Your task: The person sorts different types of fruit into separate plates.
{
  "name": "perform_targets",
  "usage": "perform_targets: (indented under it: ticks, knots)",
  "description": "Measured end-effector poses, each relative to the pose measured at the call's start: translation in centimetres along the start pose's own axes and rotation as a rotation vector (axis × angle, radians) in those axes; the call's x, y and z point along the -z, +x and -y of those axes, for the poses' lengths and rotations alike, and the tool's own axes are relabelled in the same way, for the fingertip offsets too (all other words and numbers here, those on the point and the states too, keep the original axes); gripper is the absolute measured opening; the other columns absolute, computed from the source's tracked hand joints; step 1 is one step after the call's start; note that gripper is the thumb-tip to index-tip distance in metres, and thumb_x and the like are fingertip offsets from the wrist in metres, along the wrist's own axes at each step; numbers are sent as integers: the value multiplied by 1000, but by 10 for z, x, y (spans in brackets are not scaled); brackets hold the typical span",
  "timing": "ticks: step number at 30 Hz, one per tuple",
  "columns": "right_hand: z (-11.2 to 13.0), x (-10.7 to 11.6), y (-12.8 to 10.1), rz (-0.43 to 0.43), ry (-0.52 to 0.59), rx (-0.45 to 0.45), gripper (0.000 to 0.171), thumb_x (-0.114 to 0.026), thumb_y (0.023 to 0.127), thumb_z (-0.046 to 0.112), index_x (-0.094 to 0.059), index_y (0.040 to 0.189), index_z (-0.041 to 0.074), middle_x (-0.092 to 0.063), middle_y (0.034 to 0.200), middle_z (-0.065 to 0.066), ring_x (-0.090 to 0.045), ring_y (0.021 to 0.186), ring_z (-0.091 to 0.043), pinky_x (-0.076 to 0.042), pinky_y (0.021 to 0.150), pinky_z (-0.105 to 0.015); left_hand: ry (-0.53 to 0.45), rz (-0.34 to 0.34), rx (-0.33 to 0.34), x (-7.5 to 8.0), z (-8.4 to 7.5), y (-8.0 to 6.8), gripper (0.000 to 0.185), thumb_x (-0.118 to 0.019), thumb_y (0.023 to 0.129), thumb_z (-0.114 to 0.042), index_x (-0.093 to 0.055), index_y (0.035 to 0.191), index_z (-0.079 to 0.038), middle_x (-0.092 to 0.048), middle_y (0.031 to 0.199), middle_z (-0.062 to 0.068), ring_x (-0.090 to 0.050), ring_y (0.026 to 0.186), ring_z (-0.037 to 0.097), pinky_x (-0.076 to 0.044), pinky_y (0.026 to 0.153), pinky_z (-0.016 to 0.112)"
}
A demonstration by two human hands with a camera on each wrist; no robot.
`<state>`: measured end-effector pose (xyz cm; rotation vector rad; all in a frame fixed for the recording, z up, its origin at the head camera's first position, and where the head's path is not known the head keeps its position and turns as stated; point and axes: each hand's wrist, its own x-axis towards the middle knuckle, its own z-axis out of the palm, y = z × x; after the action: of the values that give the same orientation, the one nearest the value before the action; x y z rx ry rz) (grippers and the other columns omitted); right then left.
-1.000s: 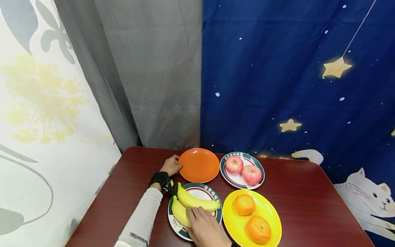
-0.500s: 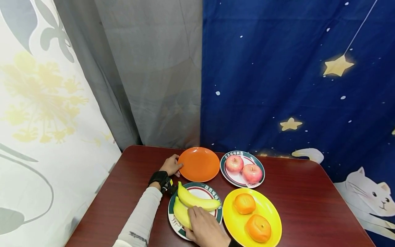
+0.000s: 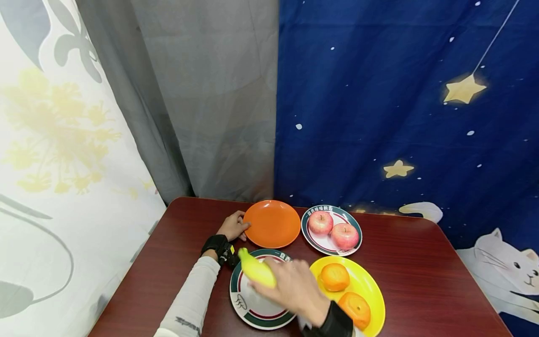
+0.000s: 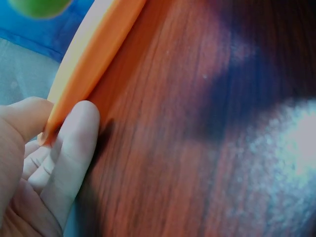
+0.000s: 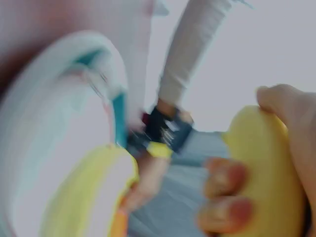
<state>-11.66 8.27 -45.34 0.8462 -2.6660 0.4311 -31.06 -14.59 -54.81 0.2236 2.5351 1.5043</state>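
Right hand [image 3: 294, 286] with its grip curled round a banana [image 5: 264, 173], left hand [image 3: 233, 227] pinching the orange plate's [image 3: 273, 224] rim

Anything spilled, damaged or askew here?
Nothing stands out. The right hand holds a yellow banana; the left hand pinches the round orange plate; red apples sit on a green-rimmed white plate. No spill or damage shows.

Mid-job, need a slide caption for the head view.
Right hand holds a banana over a green-rimmed plate; left hand pinches an orange plate at its edge.
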Motion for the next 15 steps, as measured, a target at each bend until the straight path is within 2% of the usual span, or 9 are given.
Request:
perform_targets:
  ticks: [3, 5, 7, 10, 12, 15]
  knots:
    - [-20, 15, 38, -222, -55, 38, 47, -68, 91, 65, -64, 94, 18, -37, 56, 11, -31, 44, -4, -19, 45, -19, 0, -12, -12, 0, 1, 0, 48, -64, 103, -12, -50, 146, 2, -64, 86, 10, -66, 58, 15, -60, 61, 30]
    - [-36, 22, 68, -272, -43, 35, 46, -69, 91, 61, -62, 92, 16, -39, 56, 9, -35, 44, -6, -21, 43, -20, -9, -11, -5, 0, 0, 1, 48, -65, 103, -13, -50, 147, 1, -65, 87, 11, -66, 58, 16, -60, 62, 31]
    - [-51, 24, 98, -263, -19, 3, 46, -66, 93, 61, -61, 92, 16, -43, 58, 6, -40, 45, -10, -27, 42, -23, -36, -1, 8, -1, 0, 1, 48, -65, 104, -14, -49, 147, 0, -66, 88, 12, -68, 56, 17, -61, 61, 34]
    - [-74, 14, 137, -197, -22, -68, 52, -60, 95, 67, -61, 95, 15, -48, 60, 2, -46, 47, -15, -33, 43, -28, -50, 10, 17, -1, -1, 0, 48, -64, 104, -14, -49, 148, 0, -68, 93, 14, -68, 57, 16, -62, 61, 34]
    - [-85, 0, 156, -135, -39, -114, 56, -56, 96, 70, -61, 97, 15, -50, 62, 0, -48, 48, -18, -35, 44, -30, -46, 9, 19, -1, -1, 0, 48, -63, 105, -14, -49, 148, 1, -68, 96, 15, -68, 57, 16, -61, 61, 34]
    - [-97, -25, 172, -36, -82, -160, 60, -54, 96, 72, -62, 101, 13, -51, 64, -2, -49, 50, -20, -33, 45, -30, -37, -5, 15, -2, 2, 0, 48, -62, 104, -12, -48, 148, 2, -66, 95, 15, -67, 56, 16, -61, 60, 32]
